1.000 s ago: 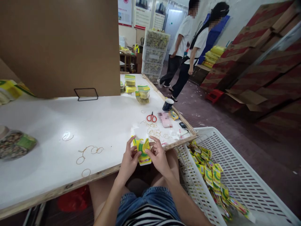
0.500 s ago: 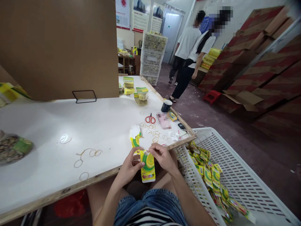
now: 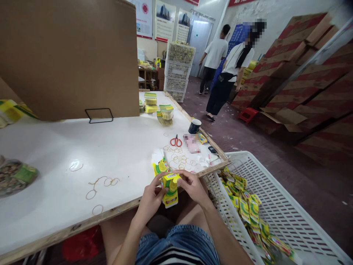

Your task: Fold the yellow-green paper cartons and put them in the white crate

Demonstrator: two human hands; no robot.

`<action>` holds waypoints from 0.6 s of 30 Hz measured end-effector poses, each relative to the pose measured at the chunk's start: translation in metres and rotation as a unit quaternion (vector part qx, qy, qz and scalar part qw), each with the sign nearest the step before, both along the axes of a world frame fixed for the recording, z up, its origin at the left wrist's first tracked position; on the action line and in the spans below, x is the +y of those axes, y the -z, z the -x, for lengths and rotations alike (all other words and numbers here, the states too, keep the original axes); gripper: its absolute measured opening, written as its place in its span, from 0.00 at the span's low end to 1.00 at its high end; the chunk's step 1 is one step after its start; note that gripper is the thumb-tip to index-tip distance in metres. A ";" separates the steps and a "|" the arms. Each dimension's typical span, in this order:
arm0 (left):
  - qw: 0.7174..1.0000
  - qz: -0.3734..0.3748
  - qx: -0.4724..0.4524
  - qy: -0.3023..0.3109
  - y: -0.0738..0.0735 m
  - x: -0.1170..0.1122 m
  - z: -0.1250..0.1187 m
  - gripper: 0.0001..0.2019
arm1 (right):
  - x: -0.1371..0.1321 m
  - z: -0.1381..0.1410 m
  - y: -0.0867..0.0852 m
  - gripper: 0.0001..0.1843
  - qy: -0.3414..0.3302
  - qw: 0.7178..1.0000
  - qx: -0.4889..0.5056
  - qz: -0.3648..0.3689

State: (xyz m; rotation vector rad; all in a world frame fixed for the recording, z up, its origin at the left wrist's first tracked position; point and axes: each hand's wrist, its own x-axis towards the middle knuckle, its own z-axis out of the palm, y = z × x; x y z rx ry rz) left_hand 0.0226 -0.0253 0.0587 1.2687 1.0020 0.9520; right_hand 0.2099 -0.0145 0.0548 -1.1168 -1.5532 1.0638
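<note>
Between both hands, above my lap at the table's front edge, is a small yellow and green cardboard box (image 3: 171,195). Its top flap, printed with a barcode, is folded over toward me. My left hand (image 3: 153,193) grips the box's left side, thumb on the front. My right hand (image 3: 190,184) is closed at the upper right corner, fingers on the flap. Just behind lies another yellow-green carton (image 3: 159,165) with a white flap, partly hidden by the held box. Whether anything is inside the box cannot be seen.
Rubber bands (image 3: 180,160), red-handled scissors (image 3: 175,140) and a dark mug (image 3: 194,126) lie on the white table (image 3: 121,143). Bundled cartons (image 3: 166,112) stand farther back. A white crate (image 3: 278,191) of filled packs adjoins at right. Two people (image 3: 230,70) walk beyond.
The box's top flap has been folded over toward me, showing its barcode. The box has risen slightly and tilted. In the background, the two people have moved apart.
</note>
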 end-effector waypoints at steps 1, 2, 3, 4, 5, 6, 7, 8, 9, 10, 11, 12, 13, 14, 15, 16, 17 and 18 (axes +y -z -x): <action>1.000 -0.005 0.012 -0.002 0.001 -0.001 -0.001 0.24 | 0.000 0.001 0.002 0.19 -0.013 0.999 0.000 0.034; 1.000 -0.010 0.020 0.000 0.002 -0.001 -0.002 0.24 | -0.001 0.002 0.004 0.21 -0.022 0.998 -0.001 0.062; 1.000 -0.015 0.026 0.006 0.003 -0.002 -0.002 0.24 | -0.001 0.003 0.005 0.23 -0.026 0.996 -0.005 0.081; 0.999 -0.020 0.032 0.014 0.005 -0.002 -0.003 0.25 | -0.002 0.005 0.006 0.23 -0.024 0.995 -0.016 0.090; 0.999 -0.024 0.037 0.022 0.006 -0.003 -0.003 0.25 | -0.002 0.006 0.005 0.22 -0.016 0.995 -0.034 0.094; 0.998 -0.025 0.040 0.029 0.008 -0.003 -0.003 0.25 | -0.002 0.007 0.004 0.20 -0.005 0.994 -0.058 0.092; 0.998 -0.025 0.042 0.035 0.008 -0.003 -0.003 0.26 | -0.001 0.008 0.002 0.19 0.006 0.993 -0.083 0.087; 0.998 -0.023 0.042 0.039 0.009 -0.002 -0.003 0.26 | 0.000 0.009 0.000 0.18 0.015 0.991 -0.106 0.080; 0.998 -0.019 0.038 0.041 0.009 -0.002 -0.002 0.26 | 0.000 0.009 -0.001 0.17 0.021 0.990 -0.122 0.073; 0.999 -0.015 0.029 0.040 0.008 -0.001 -0.002 0.26 | 0.001 0.009 -0.002 0.16 0.027 0.989 -0.130 0.065; 0.999 -0.010 0.017 0.039 0.007 -0.001 -0.002 0.27 | 0.001 0.010 -0.002 0.16 0.031 0.989 -0.130 0.058; 0.999 -0.006 0.003 0.035 0.006 0.000 -0.002 0.27 | 0.001 0.010 -0.002 0.17 0.032 0.991 -0.121 0.053; 0.999 -0.002 -0.012 0.032 0.004 0.000 -0.001 0.28 | 0.001 0.011 -0.001 0.17 0.031 0.993 -0.107 0.050; 0.999 0.001 -0.027 0.030 0.003 0.001 -0.001 0.28 | 0.000 0.012 0.001 0.18 0.028 0.994 -0.090 0.048; 0.999 0.005 -0.041 0.028 0.002 0.001 -0.001 0.29 | -0.001 0.012 0.003 0.19 0.024 0.996 -0.073 0.047; 0.998 0.011 -0.053 0.029 0.001 0.001 -0.001 0.29 | -0.002 0.013 0.004 0.20 0.019 0.997 -0.059 0.046; 0.997 0.018 -0.063 0.031 0.000 0.001 -0.001 0.29 | -0.003 0.013 0.005 0.20 0.016 0.998 -0.049 0.046; 0.997 0.026 -0.071 0.033 0.000 0.001 -0.001 0.29 | -0.004 0.013 0.005 0.20 0.018 0.998 -0.042 0.043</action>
